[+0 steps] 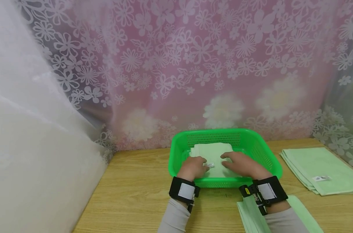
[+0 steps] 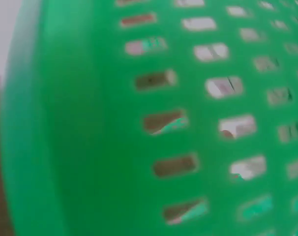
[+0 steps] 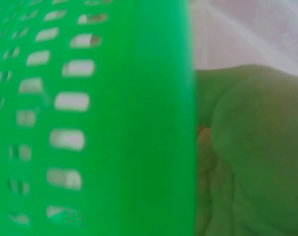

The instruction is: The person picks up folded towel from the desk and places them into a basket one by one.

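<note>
A folded pale green towel [image 1: 213, 152] with a small white label [image 1: 210, 165] lies inside a green plastic basket [image 1: 220, 183]. My left hand [image 1: 191, 166] reaches over the front rim onto the towel's left part, thumb and fingers loosely bent beside the label. From the right, my right hand [image 1: 243, 163] extends over the towel with its fingers spread and slightly bent. Neither hand grips the cloth. The basket's slotted wall [image 2: 100, 128] fills the left wrist view and hides that hand. In the right wrist view the palm [image 3: 259, 152] shows beyond the basket wall [image 3: 139, 128].
A folded pale green stack of cloth [image 1: 327, 165] with a white label lies right of the basket on the wooden table [image 1: 135, 194]. More green cloth [image 1: 300, 212] lies under my right forearm. A flowered curtain [image 1: 194, 71] hangs behind, and a white sheet [image 1: 34, 129] slopes at left.
</note>
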Action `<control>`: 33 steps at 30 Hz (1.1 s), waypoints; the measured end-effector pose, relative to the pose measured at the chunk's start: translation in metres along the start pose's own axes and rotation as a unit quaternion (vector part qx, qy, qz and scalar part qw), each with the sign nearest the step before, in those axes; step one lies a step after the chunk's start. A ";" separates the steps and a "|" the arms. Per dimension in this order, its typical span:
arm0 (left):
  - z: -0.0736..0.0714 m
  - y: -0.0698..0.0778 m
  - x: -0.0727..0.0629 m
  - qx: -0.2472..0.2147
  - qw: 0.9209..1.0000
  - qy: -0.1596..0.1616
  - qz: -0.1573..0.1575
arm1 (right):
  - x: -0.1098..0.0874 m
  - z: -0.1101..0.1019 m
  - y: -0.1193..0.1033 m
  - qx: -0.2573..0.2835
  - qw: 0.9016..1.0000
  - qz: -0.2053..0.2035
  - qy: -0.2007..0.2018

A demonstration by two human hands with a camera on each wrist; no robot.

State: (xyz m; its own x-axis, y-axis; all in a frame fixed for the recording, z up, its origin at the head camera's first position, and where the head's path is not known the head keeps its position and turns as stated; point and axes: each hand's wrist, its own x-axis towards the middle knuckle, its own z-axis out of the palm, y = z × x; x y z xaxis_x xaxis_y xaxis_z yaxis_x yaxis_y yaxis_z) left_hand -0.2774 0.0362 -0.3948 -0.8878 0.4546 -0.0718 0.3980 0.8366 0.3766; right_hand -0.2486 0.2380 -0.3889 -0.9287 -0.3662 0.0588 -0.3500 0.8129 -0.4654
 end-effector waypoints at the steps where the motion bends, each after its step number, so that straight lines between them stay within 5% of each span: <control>1: 0.000 0.001 0.000 -0.005 1.000 -0.009 0.003 | 0.001 0.001 -0.001 -0.002 1.000 -0.005 0.000; 6: 0.006 0.004 0.005 -0.032 0.998 -0.049 0.025 | 0.005 0.011 -0.001 0.000 0.999 -0.005 -0.040; 11: 0.009 0.005 0.007 -0.021 0.999 -0.043 0.023 | 0.006 0.015 -0.002 0.012 0.998 0.008 -0.063; 33: 0.010 0.001 0.007 -0.034 0.999 -0.039 0.012 | 0.008 0.020 0.001 0.003 0.999 0.001 -0.041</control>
State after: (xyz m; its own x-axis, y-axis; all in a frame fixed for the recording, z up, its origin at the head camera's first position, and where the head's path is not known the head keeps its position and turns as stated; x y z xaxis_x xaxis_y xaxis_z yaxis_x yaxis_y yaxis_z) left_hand -0.2809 0.0434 -0.4036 -0.8559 0.4998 -0.1328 0.4006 0.8032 0.4409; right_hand -0.2536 0.2271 -0.4063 -0.9157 -0.4017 -0.0150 -0.3478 0.8104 -0.4715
